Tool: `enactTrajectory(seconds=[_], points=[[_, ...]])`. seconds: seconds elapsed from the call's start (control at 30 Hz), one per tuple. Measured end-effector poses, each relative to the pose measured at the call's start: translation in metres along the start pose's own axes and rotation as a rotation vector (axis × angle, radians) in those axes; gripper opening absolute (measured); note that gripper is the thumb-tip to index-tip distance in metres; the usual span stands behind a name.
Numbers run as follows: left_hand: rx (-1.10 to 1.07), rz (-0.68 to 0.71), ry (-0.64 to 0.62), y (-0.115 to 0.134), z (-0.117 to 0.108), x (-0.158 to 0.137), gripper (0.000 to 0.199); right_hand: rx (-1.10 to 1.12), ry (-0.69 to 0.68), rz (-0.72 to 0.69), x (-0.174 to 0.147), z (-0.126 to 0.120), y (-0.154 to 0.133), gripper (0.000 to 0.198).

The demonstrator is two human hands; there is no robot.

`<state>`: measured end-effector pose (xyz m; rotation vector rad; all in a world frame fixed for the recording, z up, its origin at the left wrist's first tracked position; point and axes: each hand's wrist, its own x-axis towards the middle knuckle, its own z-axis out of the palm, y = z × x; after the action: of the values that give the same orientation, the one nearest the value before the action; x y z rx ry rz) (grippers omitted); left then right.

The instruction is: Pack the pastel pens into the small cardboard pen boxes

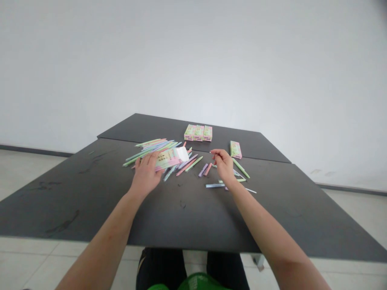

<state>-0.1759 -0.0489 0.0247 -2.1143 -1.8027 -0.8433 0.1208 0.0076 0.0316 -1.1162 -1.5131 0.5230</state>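
Observation:
My left hand (147, 171) is closed on a pink and green pen box (168, 158), whose white end flap stands open toward the right. Under and around that box spreads a pile of pastel pens (145, 153) in green, blue, pink and purple. My right hand (223, 164) has its thumb and fingers pinched together above the table; a tiny pale tip shows at the fingertips, too small to name. Beside it lie short purple (203, 170) and pink (208, 169) pen pieces. A blue piece (214, 185) and a green pen (241, 168) lie close to the right wrist.
Three matching boxes (198, 133) stand side by side at the back of the dark table (187, 217). Another box (235, 149) lies just beyond my right hand. A seam crosses the tabletop, and a pale wall (193, 60) rises behind it.

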Motion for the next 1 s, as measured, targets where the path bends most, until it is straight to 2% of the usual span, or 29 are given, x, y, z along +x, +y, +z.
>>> enactTrajectory(seconds=[0.1, 0.33, 0.47, 0.57, 0.73, 1.0], points=[[-0.001, -0.02, 0.006, -0.006, 0.003, -0.002, 0.06, -0.113, -0.125, -0.061, 0.0, 0.012, -0.002, 0.026], [-0.053, -0.028, -0.034, -0.007, 0.007, -0.008, 0.06, -0.43, -0.614, -0.414, -0.006, 0.057, -0.011, 0.026], [-0.079, -0.002, -0.043, -0.006, 0.007, -0.011, 0.061, -0.64, -0.787, -0.509, -0.009, 0.073, -0.013, 0.025], [-0.097, 0.023, -0.059, -0.002, 0.006, -0.011, 0.061, -0.717, -0.805, -0.561, -0.01, 0.077, -0.011, 0.026], [-0.118, 0.049, -0.088, 0.003, 0.007, -0.011, 0.064, -0.685, -0.778, -0.649, -0.009, 0.078, -0.008, 0.025], [-0.126, 0.08, -0.073, 0.0, 0.013, -0.013, 0.064, -0.729, -0.886, -0.639, -0.006, 0.073, -0.013, 0.025]])
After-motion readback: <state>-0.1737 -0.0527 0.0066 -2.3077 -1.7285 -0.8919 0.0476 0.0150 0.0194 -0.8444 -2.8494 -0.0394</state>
